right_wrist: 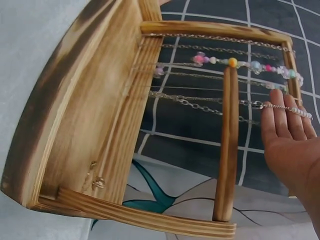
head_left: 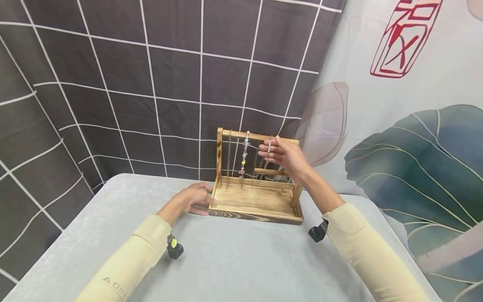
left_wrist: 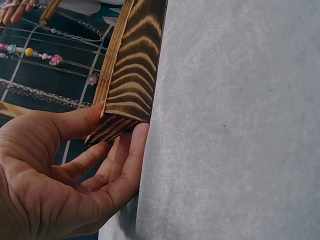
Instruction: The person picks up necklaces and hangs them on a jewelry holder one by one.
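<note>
A wooden jewelry stand (head_left: 256, 217) with a shallow tray base rests on the table, necklaces hanging from its top bar. My left hand (head_left: 194, 198) grips the tray's left front corner; in the left wrist view, the thumb lies on the upper edge and the fingers sit against the end. My right hand (head_left: 288, 157) is raised by the top bar, fingers extended. Across those fingers lies a necklace of pale beads and silver chain (right_wrist: 300, 112), its lower chain hanging down. Left of it hang a colorful beaded necklace (head_left: 244, 156) and a silver chain necklace (head_left: 229, 157).
A shorter wooden bar (right_wrist: 229, 150) juts across the stand's right side. Small gold-colored jewelry (right_wrist: 97, 183) lies in the tray. Grey cloth (head_left: 241, 260) covers the table. Behind stand a dark gridded curtain (head_left: 173, 71) and a leaf-patterned curtain (head_left: 422, 159).
</note>
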`<action>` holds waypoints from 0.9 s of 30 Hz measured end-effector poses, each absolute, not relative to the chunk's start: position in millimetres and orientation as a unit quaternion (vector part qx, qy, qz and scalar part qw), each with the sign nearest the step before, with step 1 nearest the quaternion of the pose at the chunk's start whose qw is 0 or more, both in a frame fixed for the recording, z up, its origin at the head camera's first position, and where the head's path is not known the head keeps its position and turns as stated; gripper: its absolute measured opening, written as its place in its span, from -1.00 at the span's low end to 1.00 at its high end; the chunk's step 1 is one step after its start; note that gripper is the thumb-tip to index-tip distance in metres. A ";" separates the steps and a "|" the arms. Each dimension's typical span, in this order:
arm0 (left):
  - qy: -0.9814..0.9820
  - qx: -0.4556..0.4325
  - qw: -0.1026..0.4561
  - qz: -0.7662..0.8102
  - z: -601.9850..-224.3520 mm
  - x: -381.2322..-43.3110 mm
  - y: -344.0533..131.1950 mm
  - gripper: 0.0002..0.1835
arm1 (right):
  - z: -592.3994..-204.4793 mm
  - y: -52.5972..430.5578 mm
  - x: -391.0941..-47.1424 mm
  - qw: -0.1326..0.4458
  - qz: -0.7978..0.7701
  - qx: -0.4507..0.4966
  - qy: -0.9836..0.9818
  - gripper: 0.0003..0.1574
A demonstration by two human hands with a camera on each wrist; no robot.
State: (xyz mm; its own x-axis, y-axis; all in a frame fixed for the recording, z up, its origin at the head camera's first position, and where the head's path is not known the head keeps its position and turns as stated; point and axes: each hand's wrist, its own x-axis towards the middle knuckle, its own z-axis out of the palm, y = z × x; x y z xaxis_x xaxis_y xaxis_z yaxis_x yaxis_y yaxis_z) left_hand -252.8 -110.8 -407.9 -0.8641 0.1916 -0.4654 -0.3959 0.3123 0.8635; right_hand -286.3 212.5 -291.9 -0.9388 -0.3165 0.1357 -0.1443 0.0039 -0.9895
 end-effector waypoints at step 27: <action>0.769 -0.071 0.255 0.581 -405.9 -254.1 -109.8 -0.38 | -328.6 215.2 -238.5 -0.055 -0.550 -0.171 0.815 -0.40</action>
